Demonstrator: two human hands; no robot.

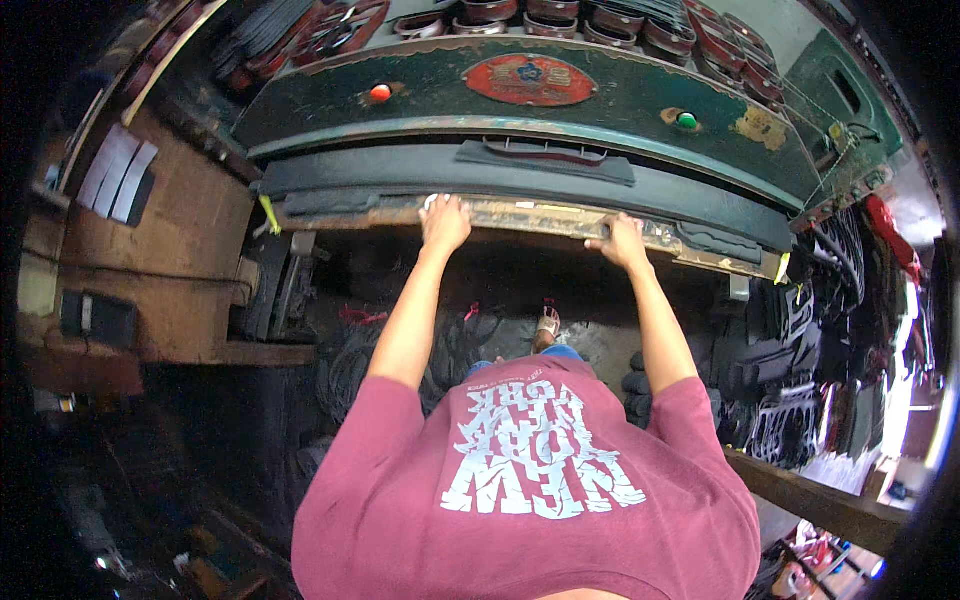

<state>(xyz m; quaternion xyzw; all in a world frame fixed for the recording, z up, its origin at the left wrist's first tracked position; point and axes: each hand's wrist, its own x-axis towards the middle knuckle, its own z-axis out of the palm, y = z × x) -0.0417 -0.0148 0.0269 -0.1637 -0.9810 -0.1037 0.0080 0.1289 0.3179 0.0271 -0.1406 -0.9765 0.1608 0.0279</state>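
Both arms reach forward to a long, worn wooden board (510, 217) along the front of a dark green press. My left hand (446, 222) is closed over its front edge, left of the middle, with a small whitish spot by the fingertips. Further right, my right hand (622, 242) grips the same edge, thumb pointing left. Behind the board lies a dark grey sheet (400, 170). On it rests a black strip of material (610, 168) with a narrow, curved cutting die (545, 152) on top. Dark folded pieces (718, 241) lie at the board's right end.
The press beam (420, 115) carries a red button (380, 93) and a green button (687, 120). Several dark red dies (550, 22) stand on top. Pale strips (118, 172) lie on the left wooden table (180, 230). Metal die frames (785, 428) hang at right; a wooden beam (815, 500) runs below.
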